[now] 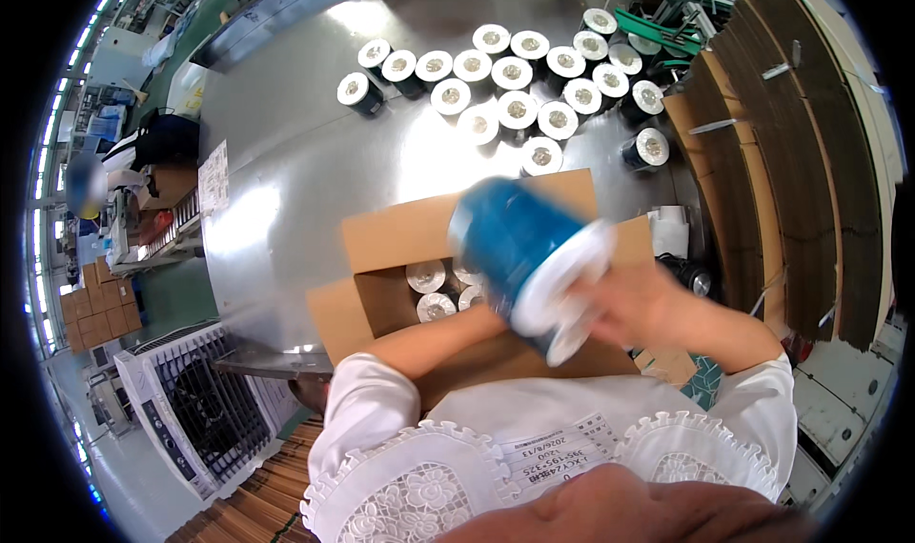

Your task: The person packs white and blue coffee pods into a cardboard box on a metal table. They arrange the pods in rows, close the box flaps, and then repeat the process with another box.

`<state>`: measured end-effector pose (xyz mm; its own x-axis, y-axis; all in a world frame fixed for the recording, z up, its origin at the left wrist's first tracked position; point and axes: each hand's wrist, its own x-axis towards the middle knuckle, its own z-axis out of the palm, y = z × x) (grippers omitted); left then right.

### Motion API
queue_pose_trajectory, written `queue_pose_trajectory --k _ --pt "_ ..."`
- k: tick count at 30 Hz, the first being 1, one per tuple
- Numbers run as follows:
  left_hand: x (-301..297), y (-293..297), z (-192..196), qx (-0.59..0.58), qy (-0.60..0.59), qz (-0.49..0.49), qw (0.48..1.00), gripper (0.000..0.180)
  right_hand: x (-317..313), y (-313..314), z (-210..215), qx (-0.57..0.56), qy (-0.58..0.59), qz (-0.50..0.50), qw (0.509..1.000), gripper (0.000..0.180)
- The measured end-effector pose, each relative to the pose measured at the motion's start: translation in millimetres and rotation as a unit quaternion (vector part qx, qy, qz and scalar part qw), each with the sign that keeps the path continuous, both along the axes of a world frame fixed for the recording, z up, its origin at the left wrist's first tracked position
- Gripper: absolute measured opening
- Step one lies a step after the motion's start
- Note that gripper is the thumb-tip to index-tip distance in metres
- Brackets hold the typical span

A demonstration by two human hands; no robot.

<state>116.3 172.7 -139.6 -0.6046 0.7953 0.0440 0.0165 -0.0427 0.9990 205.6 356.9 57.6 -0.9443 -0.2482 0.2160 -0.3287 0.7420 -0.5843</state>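
A large blue spool [519, 233] with white end flanges is tilted in the air over an open cardboard box [396, 240]. My right hand [634, 305], blurred, is closed around its near white end. Just below it, a second white flange [572, 341] shows; whether it belongs to another spool I cannot tell. My left forearm reaches in from the lower left, and its hand is hidden behind the blue spool. Inside the box stand several spools with white ends [426, 276]. The box's flaps are spread outward.
Several dark spools with white tops [515, 73] stand on the shiny metal table [276, 162] beyond the box. Stacked flat cardboard [762, 162] rises at the right. A white slatted machine [205, 400] stands at lower left. A black round object [701, 281] lies right of the box.
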Motion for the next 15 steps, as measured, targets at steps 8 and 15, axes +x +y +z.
queue_pose_trajectory --k 8,15 --pt "0.9 -36.1 -92.4 -0.371 -0.003 -0.335 0.866 0.044 31.0 -70.7 -142.5 0.159 -0.418 -0.044 0.893 0.065" --pt "-112.8 5.9 119.2 -0.271 0.007 -0.507 0.818 0.038 -27.3 8.0 -86.4 -0.187 -0.275 -0.239 0.913 0.021"
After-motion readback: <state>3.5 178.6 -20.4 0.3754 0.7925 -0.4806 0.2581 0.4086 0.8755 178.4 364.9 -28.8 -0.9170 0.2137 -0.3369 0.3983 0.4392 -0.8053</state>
